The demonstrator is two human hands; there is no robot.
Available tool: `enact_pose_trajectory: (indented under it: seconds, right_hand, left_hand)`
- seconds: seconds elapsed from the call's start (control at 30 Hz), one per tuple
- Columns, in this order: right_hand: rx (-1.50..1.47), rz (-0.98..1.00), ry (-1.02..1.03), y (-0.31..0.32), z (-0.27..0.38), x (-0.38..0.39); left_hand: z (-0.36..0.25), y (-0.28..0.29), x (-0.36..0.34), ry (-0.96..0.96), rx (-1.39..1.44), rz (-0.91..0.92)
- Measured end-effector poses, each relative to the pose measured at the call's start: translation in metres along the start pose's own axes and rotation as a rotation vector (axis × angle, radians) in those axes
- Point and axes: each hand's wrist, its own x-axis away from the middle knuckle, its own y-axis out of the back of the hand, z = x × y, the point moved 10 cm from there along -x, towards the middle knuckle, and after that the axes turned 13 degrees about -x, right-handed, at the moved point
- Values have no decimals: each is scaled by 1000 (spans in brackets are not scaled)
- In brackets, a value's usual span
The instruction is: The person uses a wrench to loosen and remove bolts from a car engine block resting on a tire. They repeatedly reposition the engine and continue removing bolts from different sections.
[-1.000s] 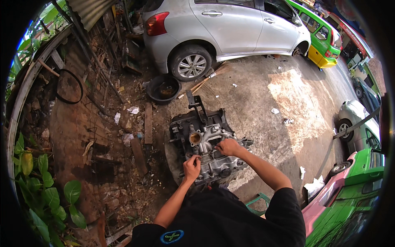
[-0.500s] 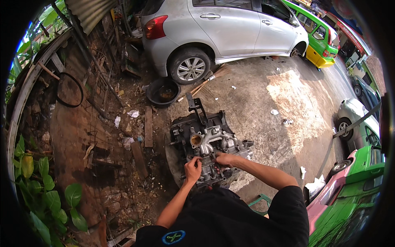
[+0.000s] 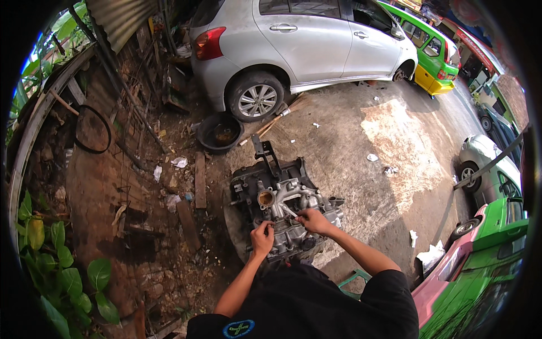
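Note:
A car engine [image 3: 305,198], dark at its base with silver manifold pipes on top, stands in front of me. My left hand [image 3: 262,237] is closed in a pinch at the near left of its top; whatever the fingertips hold is too small to make out. Just to the right, my right hand [image 3: 312,221] is closed over the middle of the engine. A slim silver tool [image 3: 289,212] sticks out from its fingers toward the manifold. Left of that pipework is a round brownish opening [image 3: 265,198], and a black bracket [image 3: 265,151] rises at the far side.
A black tub [image 3: 219,133] and a broom [image 3: 274,124] lie beyond the engine, near a silver car [image 3: 316,39]. Wooden planks [image 3: 200,181] and litter lie on the ground to the left. A green stool [image 3: 355,283] is close by my right side.
My right hand has risen slightly and shifted away from me over the engine, and a slim silver tool now shows at its fingers. The left hand stays pinched near the same spot.

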Motion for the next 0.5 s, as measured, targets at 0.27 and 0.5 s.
enact_pose_trajectory:
  seconds: [0.27,0.5]
  right_hand:
    - [503,-143,288,14,-2,-8]
    - [691,-92,294,17,19,-19]
  left_hand:
    - [-4,-1,0,-3,-64,45]
    - [-8,-3,-2,-37,-96,51]
